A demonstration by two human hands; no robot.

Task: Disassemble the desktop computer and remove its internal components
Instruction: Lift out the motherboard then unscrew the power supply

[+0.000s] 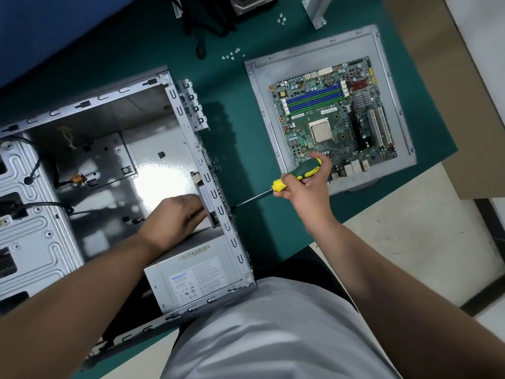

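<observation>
Computer case [90, 149] lies open on green worktop [246, 138]: stiff sheet steel, heavy, edges likely sharp. Power supply [191, 274] sits in its near corner; judged weighty, best lifted by its body. Motherboard [336, 116], right of case, is fragile. Left hand [175, 214] braces a rear-wall part, grip unclear. Right hand [306, 181] clenches screwdriver [295, 176] against the rear wall.

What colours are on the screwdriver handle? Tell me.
Dark green with yellow bands, seen in the head view: the screwdriver in the right hand.
</observation>
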